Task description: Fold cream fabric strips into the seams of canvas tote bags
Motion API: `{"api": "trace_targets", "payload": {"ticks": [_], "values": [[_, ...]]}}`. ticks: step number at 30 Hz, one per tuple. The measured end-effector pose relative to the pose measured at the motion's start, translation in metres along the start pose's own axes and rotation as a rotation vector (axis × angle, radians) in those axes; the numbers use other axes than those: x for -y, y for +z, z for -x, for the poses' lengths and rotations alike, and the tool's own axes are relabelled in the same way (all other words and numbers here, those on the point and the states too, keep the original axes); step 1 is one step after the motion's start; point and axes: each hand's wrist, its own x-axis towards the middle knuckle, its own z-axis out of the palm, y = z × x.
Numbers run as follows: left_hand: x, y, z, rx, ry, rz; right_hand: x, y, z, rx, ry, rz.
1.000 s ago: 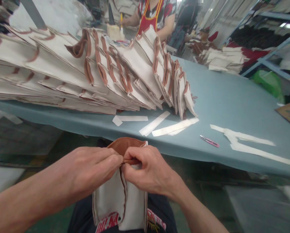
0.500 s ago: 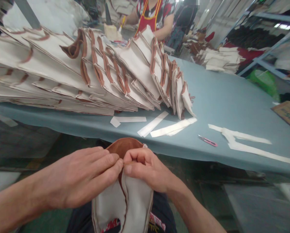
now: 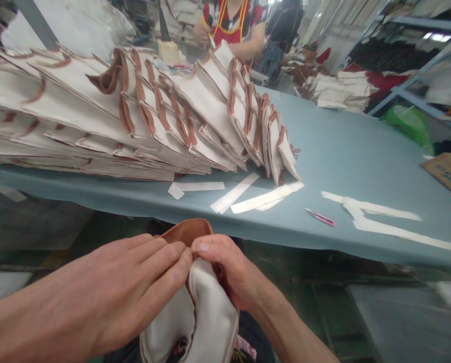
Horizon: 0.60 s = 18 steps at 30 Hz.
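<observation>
Head view. The left hand and the right hand held an off-white sewn piece by its brown rim, their fingertips nearly meeting. The left fingers lay close together across the rim, that thumb hidden; the right hand gripped narrowly, its thumb uppermost. The piece hung below the hands over dark clothing, just in front of the near edge of the bench. Similar brown-edged pieces were banked, overlapping, from the left end of the bench to about its middle. Pale strips lay between this bank and the near edge; to their right came pink-handled snips, then a forked group of longer strips. A printed brown cardboard piece occupied the right side, with a green bag beyond it. Past the far edge, a co-worker in a red apron held a slender tool with a yellow part.
</observation>
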Motion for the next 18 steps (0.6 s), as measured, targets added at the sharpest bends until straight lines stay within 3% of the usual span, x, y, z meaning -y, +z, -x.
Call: {"api": "trace_targets", "payload": {"ticks": [10,15,18], "values": [[-0.017,0.025,0.015,-0.050,-0.126,-0.079,-0.002,-0.002,-0.001,-0.077,-0.064,0.024],[-0.017,0.013,0.021,-0.122,-0.166,0.175,0.017,0.003,0.007,-0.014,-0.115,0.162],[-0.014,0.003,0.028,-0.130,-0.318,0.279,0.027,0.005,0.016,0.052,-0.164,0.223]]}}
